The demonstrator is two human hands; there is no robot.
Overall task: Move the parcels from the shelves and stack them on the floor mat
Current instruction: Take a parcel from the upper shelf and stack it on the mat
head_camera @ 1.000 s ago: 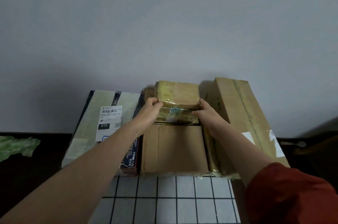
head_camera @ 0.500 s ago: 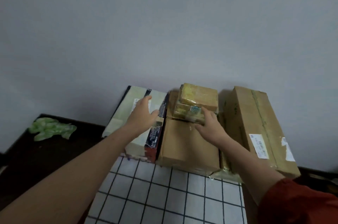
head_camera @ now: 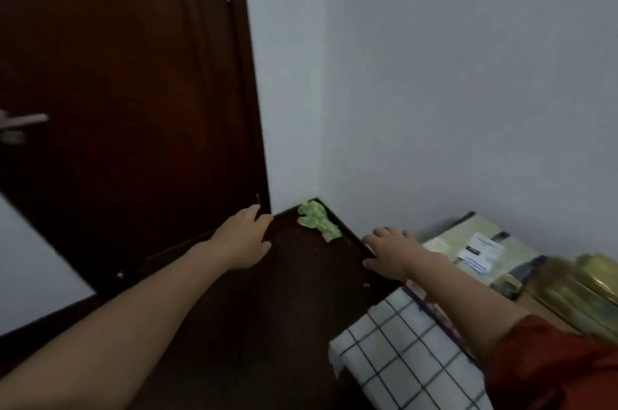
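Both hands are shown reaching forward, and nothing is held in either. The left hand (head_camera: 244,239) is stretched toward the middle of the frame with its fingers straight and loosely together. Its fingertips are close to the lower edge of a dark brown door (head_camera: 117,91); whether contact is made cannot be told. The right hand (head_camera: 389,254) is seen right of centre, fingers spread and relaxed, over the raised edge of a dark surface (head_camera: 301,275); contact cannot be told there either. A red sleeve (head_camera: 551,366) is seen on the right arm in the lower right corner.

The parcels are grouped at the right edge of the frame, below mid-height, against a pale wall (head_camera: 468,75). A green parcel (head_camera: 444,240) with a white label is shown just beside the right hand. Yellow parcels (head_camera: 588,282) wrapped in shiny tape are blurred at the far right.

A white mat (head_camera: 401,356) with a dark grid is seen at lower centre right, in front of the parcels and partly covered by the right forearm. A crumpled green lump (head_camera: 317,220) is lodged in the corner between the two hands. A metal handle (head_camera: 20,123) is seen at the left edge.
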